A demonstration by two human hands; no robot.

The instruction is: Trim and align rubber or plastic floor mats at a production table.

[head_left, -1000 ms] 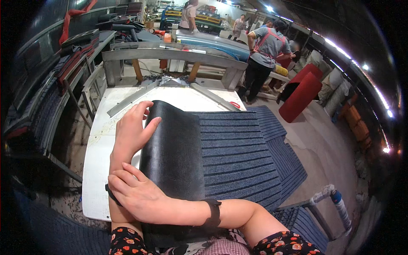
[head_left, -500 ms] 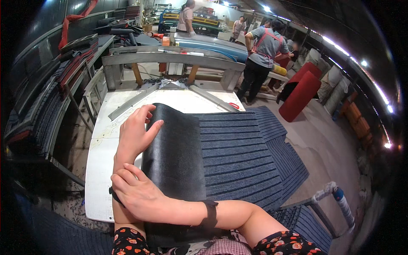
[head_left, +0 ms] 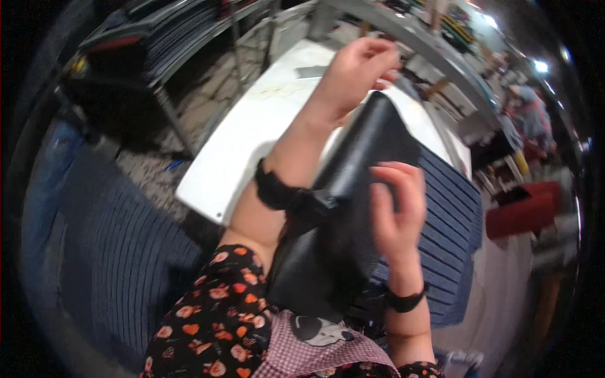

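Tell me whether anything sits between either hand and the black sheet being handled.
Nothing visible does. The left hand is at the far edge of the black sheet, and the right hand lies against its face. The picture is motion-blurred, so the exact finger contact cannot be told.

I have one view, from the left fisheye camera on my head. It tilts steeply down and forward over my chest, so my forearms rise from the lower edge and fill the middle at close range. The white worktop [head_left: 252, 145] runs slanted toward the upper right, its edges bowed by the lens. The workshop behind curls along the dark round rim. There is motion blur.
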